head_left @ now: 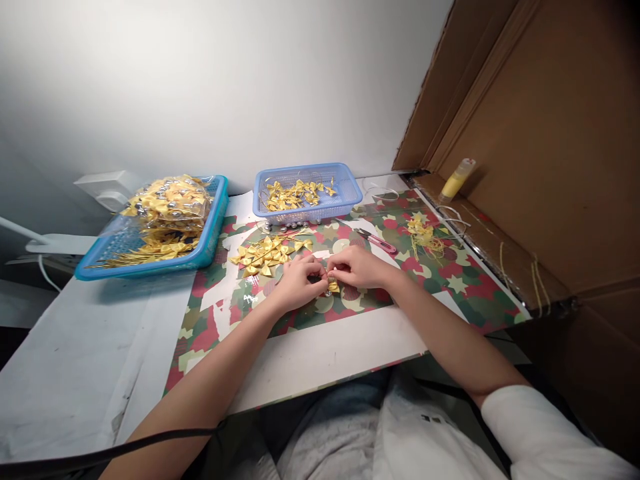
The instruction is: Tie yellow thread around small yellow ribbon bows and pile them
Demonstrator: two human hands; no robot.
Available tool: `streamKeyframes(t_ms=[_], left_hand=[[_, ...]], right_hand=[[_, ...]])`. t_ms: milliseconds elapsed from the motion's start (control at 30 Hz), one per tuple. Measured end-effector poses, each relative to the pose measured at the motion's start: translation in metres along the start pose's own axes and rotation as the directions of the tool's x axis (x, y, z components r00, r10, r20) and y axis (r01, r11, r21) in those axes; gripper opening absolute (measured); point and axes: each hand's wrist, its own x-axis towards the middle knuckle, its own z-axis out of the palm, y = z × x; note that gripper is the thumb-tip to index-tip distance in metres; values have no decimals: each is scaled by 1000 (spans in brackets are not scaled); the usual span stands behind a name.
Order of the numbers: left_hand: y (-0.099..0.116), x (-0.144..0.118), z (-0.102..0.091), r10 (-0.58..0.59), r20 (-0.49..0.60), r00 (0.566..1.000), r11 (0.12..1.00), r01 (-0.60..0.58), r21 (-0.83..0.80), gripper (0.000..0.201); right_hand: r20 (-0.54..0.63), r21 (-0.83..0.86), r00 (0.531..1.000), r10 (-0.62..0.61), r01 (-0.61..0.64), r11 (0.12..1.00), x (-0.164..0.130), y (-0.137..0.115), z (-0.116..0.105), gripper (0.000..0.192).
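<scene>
My left hand (300, 281) and my right hand (357, 268) meet over the patterned mat, fingertips pinched close together. Between and just below them shows a small yellow ribbon bow (333, 287), with something shiny at its lower end. Both hands are closed on it, though the fingers hide most of the grip. Left of my hands lies a loose pile of yellow bows with thin gold stems (265, 255). Several small silver bells or beads (295, 225) sit behind the pile. Pink-handled thread snips (377, 241) rest behind my right hand.
A blue-violet basket (307, 215) with bows stands at the back. On the left, a teal basket (213, 233) holds stemmed bows and a filled plastic bag (173, 203). Yellow threads with bows (425, 237) lie right, near a yellow tube (456, 181) beside cardboard (540, 153).
</scene>
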Motion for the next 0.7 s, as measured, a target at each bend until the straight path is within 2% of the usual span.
streamKeyframes(t_ms=[167, 300, 700], left_hand=[[2, -2, 2, -39, -66, 997, 997, 34, -67, 16], [3, -2, 5, -47, -91, 995, 994, 38, -107, 17], [4, -4, 14, -32, -94, 995, 999, 33, 7, 15]], right_hand=[[-66, 44, 998, -6, 9, 999, 0, 1, -1, 14], [-73, 34, 997, -22, 25, 999, 1, 3, -3, 15], [-105, -84, 994, 5, -14, 996, -1, 12, -4, 15]])
